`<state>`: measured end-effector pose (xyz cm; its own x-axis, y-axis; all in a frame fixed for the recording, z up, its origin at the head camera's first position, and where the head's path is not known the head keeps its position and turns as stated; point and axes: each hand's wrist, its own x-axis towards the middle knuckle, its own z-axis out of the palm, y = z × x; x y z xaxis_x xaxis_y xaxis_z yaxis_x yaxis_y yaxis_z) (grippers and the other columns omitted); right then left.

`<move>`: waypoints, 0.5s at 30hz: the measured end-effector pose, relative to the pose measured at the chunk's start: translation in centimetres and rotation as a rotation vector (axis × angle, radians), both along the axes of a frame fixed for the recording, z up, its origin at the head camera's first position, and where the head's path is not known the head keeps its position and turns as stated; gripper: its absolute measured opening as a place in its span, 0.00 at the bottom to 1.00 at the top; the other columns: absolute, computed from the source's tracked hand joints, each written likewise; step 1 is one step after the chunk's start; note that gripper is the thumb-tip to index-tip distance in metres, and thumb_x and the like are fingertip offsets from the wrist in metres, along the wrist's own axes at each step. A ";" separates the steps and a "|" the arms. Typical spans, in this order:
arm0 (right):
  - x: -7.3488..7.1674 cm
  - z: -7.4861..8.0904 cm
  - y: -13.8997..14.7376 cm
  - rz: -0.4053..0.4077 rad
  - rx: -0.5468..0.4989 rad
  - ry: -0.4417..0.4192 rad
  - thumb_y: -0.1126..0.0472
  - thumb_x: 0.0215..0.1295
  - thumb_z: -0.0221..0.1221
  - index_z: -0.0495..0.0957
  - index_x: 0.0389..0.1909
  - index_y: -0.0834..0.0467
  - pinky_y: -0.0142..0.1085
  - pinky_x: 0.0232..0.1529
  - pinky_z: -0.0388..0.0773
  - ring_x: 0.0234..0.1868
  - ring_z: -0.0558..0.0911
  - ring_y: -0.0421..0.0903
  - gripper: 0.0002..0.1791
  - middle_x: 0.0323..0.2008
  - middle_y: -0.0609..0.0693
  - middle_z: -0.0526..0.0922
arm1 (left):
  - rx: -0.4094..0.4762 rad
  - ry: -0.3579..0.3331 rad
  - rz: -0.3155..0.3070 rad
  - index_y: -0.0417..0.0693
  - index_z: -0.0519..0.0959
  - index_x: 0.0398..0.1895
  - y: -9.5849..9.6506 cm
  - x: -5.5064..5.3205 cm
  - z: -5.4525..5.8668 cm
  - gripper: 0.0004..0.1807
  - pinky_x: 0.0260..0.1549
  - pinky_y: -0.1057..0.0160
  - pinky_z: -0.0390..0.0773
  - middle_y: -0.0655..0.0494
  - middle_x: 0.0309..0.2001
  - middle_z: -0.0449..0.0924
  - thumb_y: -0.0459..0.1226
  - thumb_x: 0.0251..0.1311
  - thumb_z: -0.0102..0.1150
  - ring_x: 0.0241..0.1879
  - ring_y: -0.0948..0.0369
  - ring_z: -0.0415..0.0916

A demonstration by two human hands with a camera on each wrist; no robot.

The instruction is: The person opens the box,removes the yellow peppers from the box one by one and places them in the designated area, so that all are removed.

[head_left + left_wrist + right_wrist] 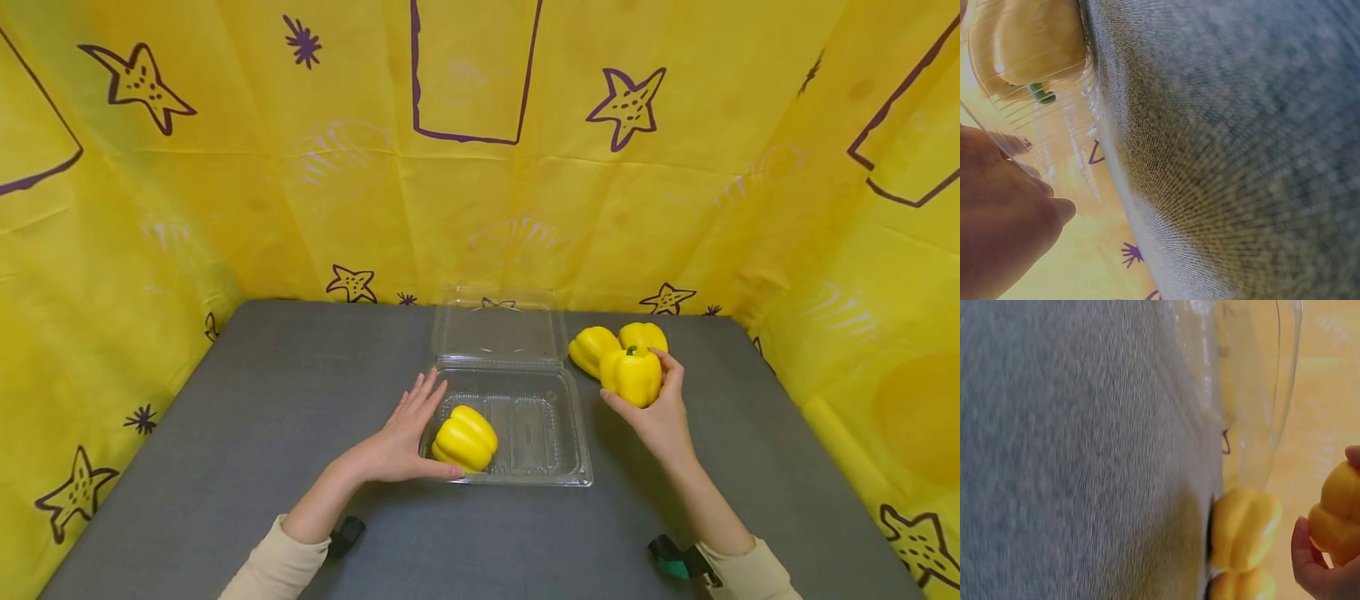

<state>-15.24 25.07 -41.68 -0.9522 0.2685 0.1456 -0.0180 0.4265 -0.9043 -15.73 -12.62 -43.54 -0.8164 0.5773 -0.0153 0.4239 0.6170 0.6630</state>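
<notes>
My right hand (663,417) grips a yellow bell pepper (632,377) with a short green stem, raised off the table in the right wrist view. Its thumb and fingers lie on opposite sides of the pepper. A clear plastic clamshell container (528,442) lies in the middle, its lid (498,329) folded back. My left hand (397,442) spans the container's left side, fingers spread along the left edge and thumb at the front rim. Inside, at the left, another bell pepper (465,439) lies on its side; the left wrist view shows its green stem (1041,92) through the wall.
Two more yellow bell peppers, one left (594,350) and one right (645,335), sit right of the lid, partly behind the held one. The grey table (300,375) runs up to a yellow curtain (465,208) printed with starfish at the back and sides.
</notes>
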 end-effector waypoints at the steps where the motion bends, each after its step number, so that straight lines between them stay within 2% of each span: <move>1: -0.1 0.0 0.2 -0.010 -0.006 -0.003 0.58 0.51 0.73 0.47 0.71 0.53 0.47 0.55 0.62 0.57 0.67 0.55 0.53 0.63 0.59 0.62 | 0.001 -0.002 0.001 0.41 0.40 0.78 0.0 0.0 0.0 0.68 0.69 0.40 0.33 0.48 0.78 0.24 0.63 0.45 0.70 0.75 0.47 0.23; 7: -0.4 -0.1 1.5 -0.074 -0.015 -0.007 0.59 0.51 0.74 0.47 0.71 0.53 0.46 0.54 0.62 0.57 0.67 0.53 0.54 0.63 0.58 0.63 | 0.008 0.002 0.003 0.41 0.41 0.78 0.0 0.0 -0.1 0.68 0.69 0.40 0.33 0.48 0.78 0.24 0.63 0.45 0.70 0.75 0.46 0.23; 15: -1.1 -0.5 3.3 -0.170 -0.046 0.020 0.62 0.51 0.73 0.49 0.70 0.51 0.38 0.55 0.63 0.57 0.67 0.48 0.52 0.63 0.54 0.63 | 0.008 -0.002 0.001 0.41 0.41 0.78 0.0 0.0 -0.1 0.68 0.69 0.40 0.33 0.48 0.78 0.24 0.63 0.45 0.70 0.75 0.47 0.23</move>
<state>-16.35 28.36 -42.14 -0.8895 0.4322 0.1483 0.0323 0.3833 -0.9231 -15.71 -12.65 -43.60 -0.8171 0.5764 -0.0125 0.4216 0.6120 0.6691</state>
